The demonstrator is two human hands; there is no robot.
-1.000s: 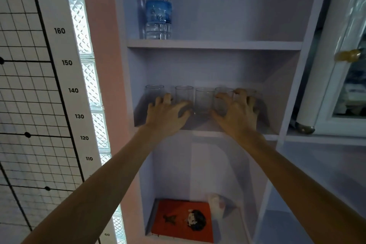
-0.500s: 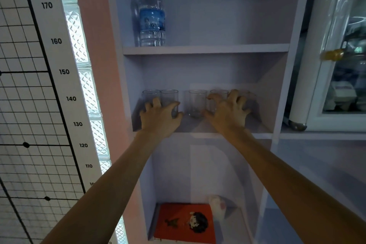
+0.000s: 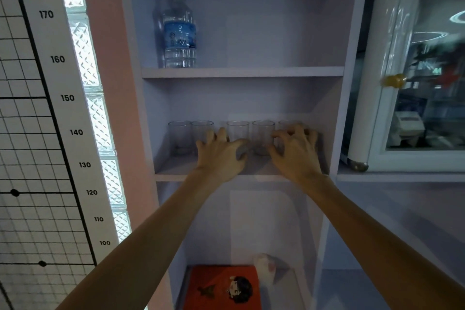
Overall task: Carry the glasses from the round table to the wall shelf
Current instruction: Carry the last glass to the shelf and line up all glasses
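Several clear glasses stand in a row on the middle board of the lilac wall shelf (image 3: 176, 174). The leftmost pair (image 3: 180, 134) stand close together, untouched. My left hand (image 3: 221, 156) reaches in low, fingers just left of the third glass (image 3: 237, 131) and thumb across its lower front. The fourth glass (image 3: 263, 133) stands free between my hands. My right hand (image 3: 295, 153) curls claw-like around the rightmost glass (image 3: 286, 124), which is mostly hidden behind the fingers.
A water bottle (image 3: 180, 30) stands on the board above. A red book (image 3: 221, 287) and a small white object (image 3: 264, 267) lie on the board below. A glass-door cabinet (image 3: 422, 83) is to the right, a height chart (image 3: 57, 83) to the left.
My left hand slid the second glass up beside the leftmost one, then moved right to the third glass. My right hand shifted right onto the last glass.
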